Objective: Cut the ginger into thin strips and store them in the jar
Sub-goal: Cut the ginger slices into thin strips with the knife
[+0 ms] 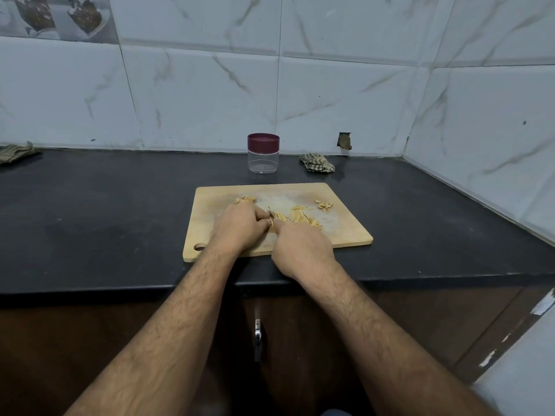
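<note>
Far left, back edge of the black worktop (105, 205): a crumpled checked cloth (16, 153) against the tiled wall.

Centre: wooden cutting board (345, 232) lying flat near the front edge of the worktop, hanging hole at its near-left corner. On the board's far-left part, a knobbly piece of ginger (245, 200), uncut, just beyond the knuckles of the left hand.

Left hand (240, 228): on the board, back of hand up, fingers curled down and in. The grip seems clenched over a small bit of ginger at the fingertips, but the piece itself is hidden under the fingers; cannot confirm it.

Between the two hands: the tip of a knife blade (270, 214), thin and dark, pointing away. Only that short length shows.

Right hand (301, 250): touching the left at the fingertips, fingers wrapped round something hidden beneath the palm, in line with the blade; grip closed on the knife, as far as can be told.

Right of the blade: a loose heap of pale ginger strips (300, 219) on the board. Further right, near the far-right corner, a few small peel scraps (323, 205).

Behind the board, well apart: clear jar (263, 162) standing upright, maroon lid (263, 143) on. To its right, a second crumpled cloth (317, 163) by the wall.
</note>
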A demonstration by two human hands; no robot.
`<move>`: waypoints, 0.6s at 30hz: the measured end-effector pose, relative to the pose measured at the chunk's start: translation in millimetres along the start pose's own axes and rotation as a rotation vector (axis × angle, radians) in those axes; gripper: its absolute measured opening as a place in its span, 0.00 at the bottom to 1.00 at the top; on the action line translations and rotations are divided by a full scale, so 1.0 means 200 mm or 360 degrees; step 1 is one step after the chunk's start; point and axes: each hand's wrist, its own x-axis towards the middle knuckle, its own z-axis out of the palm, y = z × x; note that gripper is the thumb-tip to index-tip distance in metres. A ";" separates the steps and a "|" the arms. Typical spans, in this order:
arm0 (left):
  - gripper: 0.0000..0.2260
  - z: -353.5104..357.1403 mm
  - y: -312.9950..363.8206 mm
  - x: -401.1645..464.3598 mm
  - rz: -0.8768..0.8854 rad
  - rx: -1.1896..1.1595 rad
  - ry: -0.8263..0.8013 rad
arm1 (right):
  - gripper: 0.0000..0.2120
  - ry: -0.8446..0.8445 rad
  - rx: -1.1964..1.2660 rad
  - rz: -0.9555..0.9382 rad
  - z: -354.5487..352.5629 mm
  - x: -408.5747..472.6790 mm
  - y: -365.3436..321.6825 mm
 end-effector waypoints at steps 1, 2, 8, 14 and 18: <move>0.08 0.00 0.00 0.00 -0.0002 -0.0004 0.0000 | 0.26 -0.0004 -0.0011 -0.0007 -0.01 0.01 0.00; 0.08 0.00 0.00 0.00 -0.0004 -0.0008 0.0003 | 0.27 -0.0008 -0.0021 -0.0013 -0.01 0.00 0.00; 0.10 0.00 0.00 0.00 -0.0015 0.0020 0.0012 | 0.26 0.0008 -0.0033 -0.0022 0.00 -0.07 0.02; 0.10 -0.01 0.02 -0.01 -0.0002 0.0048 0.0026 | 0.30 -0.0042 -0.0036 -0.0004 -0.01 -0.15 0.04; 0.10 -0.01 0.02 -0.01 -0.0027 0.0006 0.0034 | 0.31 -0.0067 0.0012 0.0043 -0.01 -0.18 0.05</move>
